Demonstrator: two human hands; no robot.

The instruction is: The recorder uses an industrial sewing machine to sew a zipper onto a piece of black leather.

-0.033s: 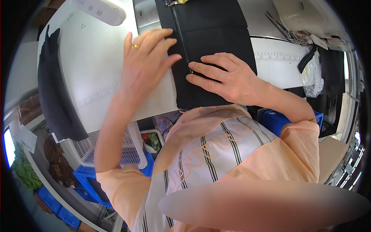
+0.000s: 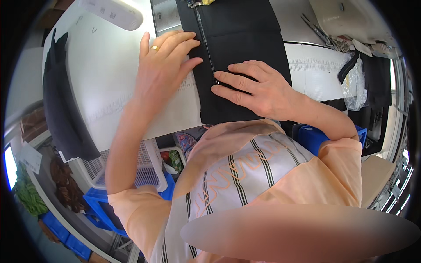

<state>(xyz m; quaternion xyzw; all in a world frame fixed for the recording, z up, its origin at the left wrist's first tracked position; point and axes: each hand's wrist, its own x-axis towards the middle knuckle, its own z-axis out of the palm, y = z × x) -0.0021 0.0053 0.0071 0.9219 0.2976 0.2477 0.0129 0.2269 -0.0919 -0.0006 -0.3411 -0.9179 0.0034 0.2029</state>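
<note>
A black fabric panel [image 2: 245, 48] lies on the white table, with a dark zipper [image 2: 205, 41] running lengthwise near its left edge. My right hand [image 2: 267, 90] rests on the panel, fingers stretched out, its fingertips at the zipper's near end. My left hand [image 2: 164, 61], with a gold ring on one finger, is open at the panel's left edge. Its fingertips reach over the black cloth just left of the zipper; whether they press on it I cannot tell. At the zipper's far end, the metal sewing machine foot [image 2: 193, 3] is partly cut off by the picture's top edge.
Another dark cloth piece [image 2: 66, 101] hangs over the table's left edge. Tweezers [image 2: 313, 26] lie at the far right, near a clear plastic bag [image 2: 354, 83]. Below the table stand a white basket [image 2: 151, 166] and a blue crate [image 2: 103, 204].
My left hand has shifted slightly to the left, its thumb a little farther up and away from the zipper. My right hand and the cloth have stayed in place.
</note>
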